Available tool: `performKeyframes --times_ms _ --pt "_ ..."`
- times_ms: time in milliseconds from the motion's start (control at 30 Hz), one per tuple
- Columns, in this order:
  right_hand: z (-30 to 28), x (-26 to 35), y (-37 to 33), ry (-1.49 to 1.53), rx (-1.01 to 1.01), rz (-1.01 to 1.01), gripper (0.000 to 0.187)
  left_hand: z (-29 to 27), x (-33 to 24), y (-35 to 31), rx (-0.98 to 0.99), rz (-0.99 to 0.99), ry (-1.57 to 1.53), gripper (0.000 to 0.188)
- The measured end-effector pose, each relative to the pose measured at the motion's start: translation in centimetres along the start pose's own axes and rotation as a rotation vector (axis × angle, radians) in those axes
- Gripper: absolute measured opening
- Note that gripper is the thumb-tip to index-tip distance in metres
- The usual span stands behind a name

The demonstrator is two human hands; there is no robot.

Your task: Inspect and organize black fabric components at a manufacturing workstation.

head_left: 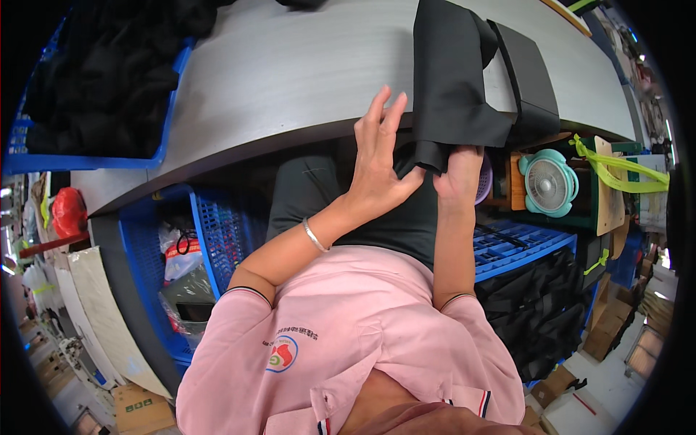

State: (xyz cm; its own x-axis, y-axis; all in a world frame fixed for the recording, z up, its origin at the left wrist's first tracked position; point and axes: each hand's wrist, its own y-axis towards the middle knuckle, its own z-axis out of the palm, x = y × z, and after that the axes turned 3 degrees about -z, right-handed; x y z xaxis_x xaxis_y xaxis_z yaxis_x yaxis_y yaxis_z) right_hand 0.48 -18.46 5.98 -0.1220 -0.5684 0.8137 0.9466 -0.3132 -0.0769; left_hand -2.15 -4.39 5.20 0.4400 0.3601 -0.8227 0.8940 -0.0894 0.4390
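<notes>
A black sheet-like fabric piece (449,87) with a cut-out on its right side hangs over the near edge of the table, its lower corner curled. My right hand (460,176) is closed on that lower edge, with most of its fingers hidden under the material. My left hand (378,161) is beside the piece, fingers stretched up and apart. Its thumb comes close to the curled corner; whether it touches I cannot tell. Just right of the piece lies another stiff black folded part (529,76).
A blue crate (168,109) heaped with black fabric stands on the grey table (290,65) at left. Below are a blue basket (210,239) with plastic bags and, at right, a blue crate (522,250) above black pieces. A turquoise fan (549,183) stands at right.
</notes>
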Motion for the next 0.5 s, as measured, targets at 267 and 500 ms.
performKeyframes --times_ms 267,500 --pt "0.1 0.5 -0.7 0.066 0.039 -0.009 0.039 1.1 -1.6 2.2 -0.235 -0.027 -0.287 0.061" --pt "0.2 0.2 -1.0 0.1 0.013 0.018 0.038 0.5 -2.3 2.0 -0.275 0.026 -0.226 0.059"
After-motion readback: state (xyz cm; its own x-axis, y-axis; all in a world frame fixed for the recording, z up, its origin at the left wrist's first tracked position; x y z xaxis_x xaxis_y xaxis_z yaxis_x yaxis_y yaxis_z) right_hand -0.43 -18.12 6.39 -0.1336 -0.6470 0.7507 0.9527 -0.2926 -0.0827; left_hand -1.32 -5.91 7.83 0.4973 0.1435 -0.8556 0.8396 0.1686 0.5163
